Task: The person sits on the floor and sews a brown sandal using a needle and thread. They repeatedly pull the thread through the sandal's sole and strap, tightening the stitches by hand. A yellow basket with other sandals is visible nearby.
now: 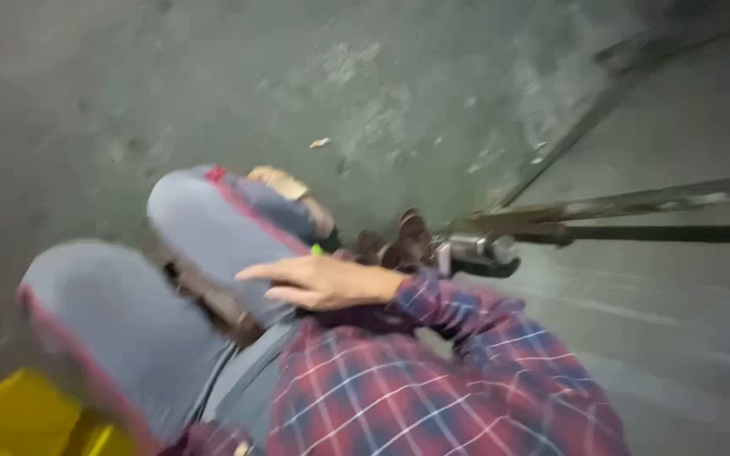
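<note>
Head view, looking down on a seated person. One hand (318, 281) lies flat and open across the right thigh of the grey trousers (213, 228), fingers (264, 272) stretched out towards the left of the picture, holding nothing; its forearm wears a red-and-blue plaid sleeve (433, 300) that comes in from the lower right. From this blurred frame it cannot be told for certain whether it is the left or the right hand, and no second hand shows. A small green spot (317, 250) sits just above the knuckles. Just beyond the wrist, a dark brown lump (399, 243), too blurred to identify, sits next to a short metal cylinder (479, 251). From that cylinder a long rusty bar (635, 203) and a darker bar (661, 234) below it run to the right edge. Both knees are bent, with a red stripe along the trouser seam; a sandalled foot (285, 184) rests on the concrete floor (382, 84). A yellow object (19, 422) occupies the lower left corner, beside the near knee.
</note>
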